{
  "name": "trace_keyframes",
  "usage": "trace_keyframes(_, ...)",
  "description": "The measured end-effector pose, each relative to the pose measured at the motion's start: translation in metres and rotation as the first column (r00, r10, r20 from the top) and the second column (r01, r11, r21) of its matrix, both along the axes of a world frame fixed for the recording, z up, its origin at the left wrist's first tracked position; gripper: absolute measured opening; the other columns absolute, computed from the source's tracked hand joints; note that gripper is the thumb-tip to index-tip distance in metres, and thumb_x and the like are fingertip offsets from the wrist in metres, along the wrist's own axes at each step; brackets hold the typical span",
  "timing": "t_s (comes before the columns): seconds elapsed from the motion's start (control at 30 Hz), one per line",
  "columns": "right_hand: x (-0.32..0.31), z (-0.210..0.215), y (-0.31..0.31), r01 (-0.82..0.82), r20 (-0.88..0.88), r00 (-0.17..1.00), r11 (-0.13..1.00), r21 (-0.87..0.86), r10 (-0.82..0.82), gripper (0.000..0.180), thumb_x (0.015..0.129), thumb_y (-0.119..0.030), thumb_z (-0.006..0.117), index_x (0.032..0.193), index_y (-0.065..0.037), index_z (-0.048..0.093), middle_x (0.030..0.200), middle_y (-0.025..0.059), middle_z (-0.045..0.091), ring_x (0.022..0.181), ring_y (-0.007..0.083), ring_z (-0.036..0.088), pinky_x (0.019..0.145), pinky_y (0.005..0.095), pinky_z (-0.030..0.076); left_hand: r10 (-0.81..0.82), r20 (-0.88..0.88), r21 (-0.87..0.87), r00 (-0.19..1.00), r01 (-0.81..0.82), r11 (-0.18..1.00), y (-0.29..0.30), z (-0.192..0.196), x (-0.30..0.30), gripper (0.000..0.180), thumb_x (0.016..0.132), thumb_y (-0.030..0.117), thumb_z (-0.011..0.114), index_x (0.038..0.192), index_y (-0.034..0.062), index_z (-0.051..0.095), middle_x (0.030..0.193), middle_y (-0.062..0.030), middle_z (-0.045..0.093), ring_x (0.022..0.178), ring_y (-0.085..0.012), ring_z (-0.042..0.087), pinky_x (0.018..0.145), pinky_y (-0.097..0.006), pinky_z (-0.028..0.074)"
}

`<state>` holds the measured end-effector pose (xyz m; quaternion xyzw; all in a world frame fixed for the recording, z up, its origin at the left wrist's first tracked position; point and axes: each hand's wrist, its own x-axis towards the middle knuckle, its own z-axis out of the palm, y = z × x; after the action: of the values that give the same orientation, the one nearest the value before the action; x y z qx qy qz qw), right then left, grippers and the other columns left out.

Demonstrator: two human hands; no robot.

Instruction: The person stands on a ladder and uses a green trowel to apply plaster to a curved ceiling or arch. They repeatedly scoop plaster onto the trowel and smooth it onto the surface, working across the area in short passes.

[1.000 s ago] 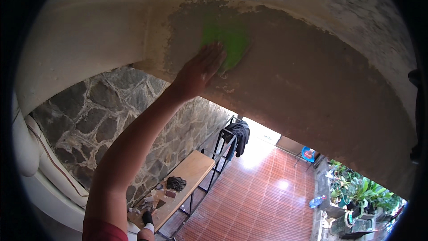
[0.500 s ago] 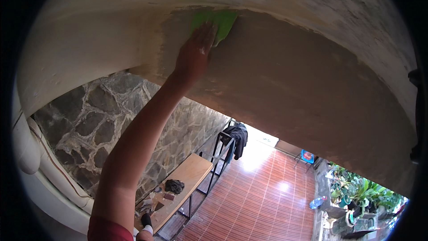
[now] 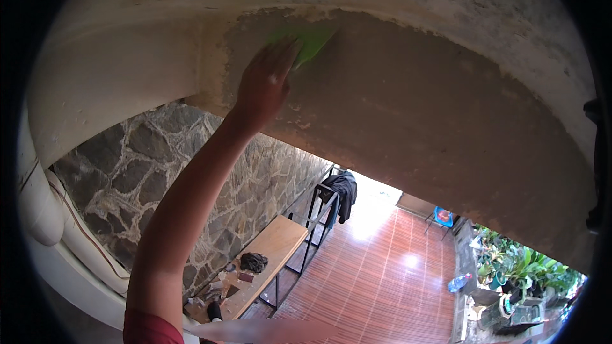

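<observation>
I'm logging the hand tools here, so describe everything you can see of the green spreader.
The green spreader is a thin, flat, bright-green sheet, plastic by its look, slightly blurred. Its right edge looks fairly straight and slants from upper right to lower left; no separate handle shows. The fingers of the left hand hold it and cover part of its lower left. It appears to lie against the grey-brown coated surface, near that surface's upper left end. Its underside is hidden.

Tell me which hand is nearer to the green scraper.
Left. The left hand holds the green scraper; the right hand, probably the blur at the bottom edge, is far below.
</observation>
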<state>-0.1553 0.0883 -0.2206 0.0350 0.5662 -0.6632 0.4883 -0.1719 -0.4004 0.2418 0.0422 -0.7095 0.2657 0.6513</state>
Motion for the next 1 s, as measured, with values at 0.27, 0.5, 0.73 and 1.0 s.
trace_keyframes(0.27,-0.002,0.009,0.004,0.045,0.006,0.999,0.999,0.012,-0.045,0.036,0.089,-0.027,0.058,0.114,-0.001,0.058,0.077,0.0029,0.060,0.050,0.0079,0.040,0.044,0.0204,0.032,0.029,-0.025,0.049,0.999,-0.027,0.998,-0.001,0.013,-0.036,0.070,0.067,-0.009,0.058,0.134,0.0050,0.042,0.136,-0.0167,0.044,0.126,-0.0323,0.044,0.105,-0.044,0.038)
trace_keyframes(0.5,0.004,0.016,0.008,0.098,0.026,0.995,0.995,0.005,-0.098,0.034,0.089,-0.025,0.058,0.111,0.000,0.059,0.076,0.0031,0.059,0.051,0.0085,0.040,0.044,0.0204,0.031,-0.010,0.153,0.045,0.988,0.004,0.999,0.015,-0.020,-0.011,0.061,0.071,-0.008,0.057,0.130,0.0044,0.046,0.133,-0.0179,0.048,0.122,-0.0336,0.048,0.101,-0.043,0.042)
trace_keyframes(0.73,-0.008,0.006,0.000,0.048,0.061,0.997,0.992,-0.116,-0.041,0.033,0.088,-0.022,0.059,0.111,0.002,0.058,0.084,0.0105,0.063,0.070,0.0173,0.054,0.060,0.0256,0.043,-0.243,-0.519,0.795,0.819,0.567,0.214,0.109,-0.108,0.074,0.030,0.089,0.004,0.055,0.119,0.0009,0.054,0.113,-0.0102,0.062,0.100,-0.0166,0.062,0.085,-0.031,0.050)
trace_keyframes(1.0,-0.051,0.112,0.007,-0.105,-0.089,0.993,0.871,-0.479,0.071,0.049,0.088,-0.027,0.056,0.124,0.005,0.047,0.099,0.0090,0.058,0.074,0.0095,0.048,0.061,0.0246,0.041,0.050,-0.913,0.239,0.406,0.630,-0.739,0.251,-0.221,0.136,0.031,0.090,0.008,0.053,0.118,-0.0037,0.051,0.105,-0.0124,0.063,0.090,-0.0222,0.067,0.068,-0.035,0.061)
